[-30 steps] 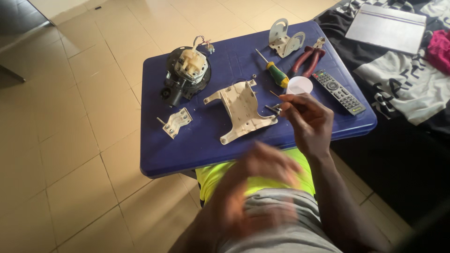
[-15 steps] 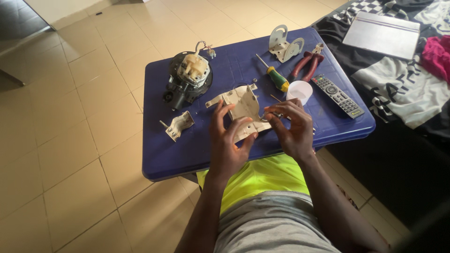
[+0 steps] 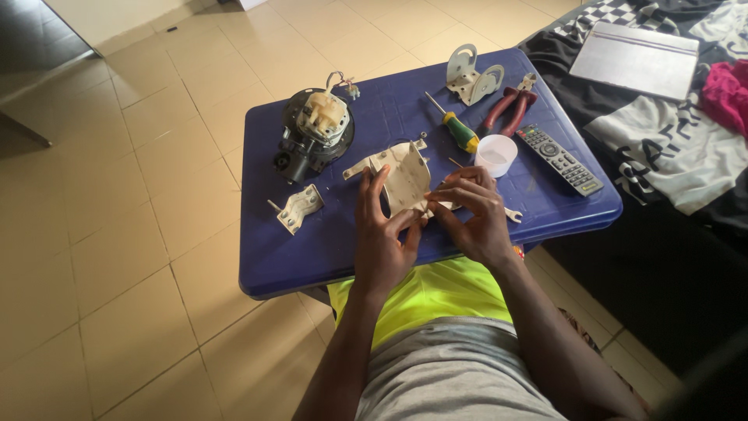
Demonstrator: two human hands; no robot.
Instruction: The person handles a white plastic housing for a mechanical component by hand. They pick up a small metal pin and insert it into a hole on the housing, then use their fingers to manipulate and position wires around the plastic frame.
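— Both hands on the same part?
— Yes. The left hand [image 3: 382, 234] and the right hand [image 3: 471, 214] meet at the near edge of a cream plastic bracket plate [image 3: 401, 175], which lies about mid-way across the blue plastic table [image 3: 312, 257]. Left fingers are pinched onto its near-left edge; the right fingers are closed at its near-right corner, though what exactly they pinch there is too small to tell.
— What lies around it?
— To the left, a small metal bracket [image 3: 298, 207] by itself; behind that, a fan motor [image 3: 315, 132] with loose wires on top. Behind the plate, a green-handled screwdriver [image 3: 456, 129] and, beside it, a white cup [image 3: 495, 154] just past the right knuckles. Red-handled pliers [image 3: 510, 109] and a pale hinged bracket [image 3: 471, 76] sit at the far edge; a black remote control [image 3: 559, 160] lies to the right.
— Anything blocking the view?
— The hands cover the plate's near edge. A laptop [image 3: 635, 58] rests on bedding off the table.
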